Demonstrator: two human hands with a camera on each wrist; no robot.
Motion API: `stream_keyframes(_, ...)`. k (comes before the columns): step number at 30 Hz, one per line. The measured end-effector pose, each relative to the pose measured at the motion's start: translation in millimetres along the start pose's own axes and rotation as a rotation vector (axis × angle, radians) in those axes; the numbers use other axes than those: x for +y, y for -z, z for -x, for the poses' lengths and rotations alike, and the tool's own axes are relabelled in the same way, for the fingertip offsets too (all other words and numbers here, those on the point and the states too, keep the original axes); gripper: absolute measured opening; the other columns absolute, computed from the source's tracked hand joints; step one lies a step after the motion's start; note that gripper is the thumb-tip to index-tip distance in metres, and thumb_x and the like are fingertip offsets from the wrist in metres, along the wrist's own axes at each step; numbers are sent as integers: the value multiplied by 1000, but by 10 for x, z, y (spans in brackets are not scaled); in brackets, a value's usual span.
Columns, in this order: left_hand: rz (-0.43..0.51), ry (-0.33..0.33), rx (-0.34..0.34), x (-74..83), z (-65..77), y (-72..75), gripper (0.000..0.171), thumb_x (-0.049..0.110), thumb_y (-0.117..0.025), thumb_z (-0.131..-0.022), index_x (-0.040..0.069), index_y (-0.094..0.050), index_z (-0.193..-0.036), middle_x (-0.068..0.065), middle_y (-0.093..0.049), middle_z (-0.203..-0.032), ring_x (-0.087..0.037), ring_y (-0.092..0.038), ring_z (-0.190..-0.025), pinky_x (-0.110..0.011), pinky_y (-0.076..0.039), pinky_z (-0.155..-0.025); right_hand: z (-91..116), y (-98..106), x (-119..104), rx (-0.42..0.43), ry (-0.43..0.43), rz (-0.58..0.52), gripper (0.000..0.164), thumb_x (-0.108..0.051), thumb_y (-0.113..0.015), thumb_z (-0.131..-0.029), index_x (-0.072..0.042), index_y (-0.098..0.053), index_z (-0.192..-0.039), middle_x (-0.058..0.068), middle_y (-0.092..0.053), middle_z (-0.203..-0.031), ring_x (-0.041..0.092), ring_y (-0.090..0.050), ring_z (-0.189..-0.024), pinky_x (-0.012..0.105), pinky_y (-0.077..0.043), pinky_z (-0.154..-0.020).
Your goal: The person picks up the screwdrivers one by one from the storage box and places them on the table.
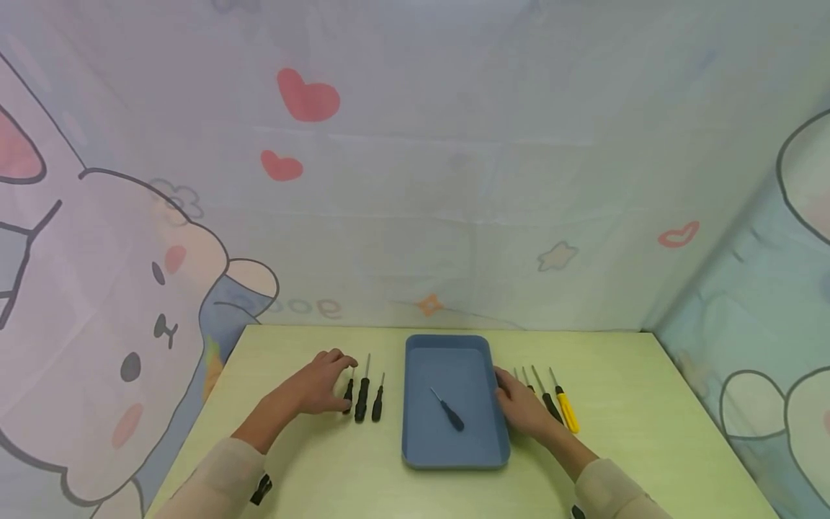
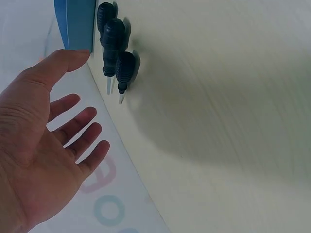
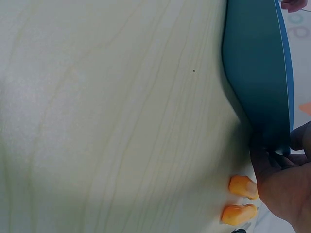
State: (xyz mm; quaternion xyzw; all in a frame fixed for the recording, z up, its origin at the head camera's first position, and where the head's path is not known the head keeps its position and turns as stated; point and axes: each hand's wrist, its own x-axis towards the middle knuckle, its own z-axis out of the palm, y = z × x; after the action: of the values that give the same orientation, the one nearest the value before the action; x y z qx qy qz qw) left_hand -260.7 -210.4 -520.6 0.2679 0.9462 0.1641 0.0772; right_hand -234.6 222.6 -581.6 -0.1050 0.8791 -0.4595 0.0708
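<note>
A blue tray (image 1: 455, 443) lies on the table, with one dark-handled screwdriver (image 1: 452, 417) inside it. My right hand (image 1: 521, 405) grips the tray's right rim, its thumb at the top edge and fingers against the outer wall in the right wrist view. To the left of the tray lie three black screwdrivers: a small left one (image 1: 348, 398), a longer middle one (image 1: 362, 400) and a short right one (image 1: 377, 405). Over the leftmost of these is my left hand (image 1: 319, 383), thumb and fingers spread apart. The left wrist view shows nothing in that hand (image 2: 48, 141).
Right of the tray lie several screwdrivers, including a yellow-handled one (image 1: 567, 412) and a black-handled one (image 1: 551, 408); my right hand partly covers the others. A printed cloth (image 1: 415, 180) stands behind the pale yellow-green table (image 1: 622, 404).
</note>
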Motion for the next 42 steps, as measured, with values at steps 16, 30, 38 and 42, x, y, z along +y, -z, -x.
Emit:
stream_keyframes(16, -112, -31, 95, 81, 6, -52, 78, 35, -87, -89, 4, -51, -150, -15, -52, -136, -38, -51, -128, -55, -51, -102, 14, 12, -36, 1, 27, -3, 52, -5, -42, -112, 9, -32, -161, 31, -40, -162, 45, -38, -151, 61, -35, -121)
stream_keyframes(30, -141, 9, 123, 212, -39, -119, 87, 41, -86, -89, 5, -45, -156, -19, -48, -146, -41, -44, -139, -60, -46, -107, 0, -4, 5, 14, 24, 9, 51, -4, -44, -111, 8, -34, -160, 30, -43, -160, 45, -40, -150, 60, -35, -121)
stream_keyframes(38, -143, -16, 137, 318, -32, -110, 87, 42, -86, -89, 3, -45, -155, -20, -49, -144, -41, -45, -137, -61, -48, -106, 4, -4, 2, 13, 25, 10, 51, -4, -43, -111, 9, -34, -160, 31, -42, -161, 45, -39, -150, 61, -35, -121)
stream_keyframes(42, -145, -20, 143, 384, -34, -114, 87, 42, -87, -88, 3, -46, -154, -19, -50, -143, -41, -46, -136, -60, -48, -106, -1, -6, 2, 13, 28, 7, 52, -4, -43, -111, 9, -34, -160, 30, -42, -161, 44, -39, -151, 60, -35, -122)
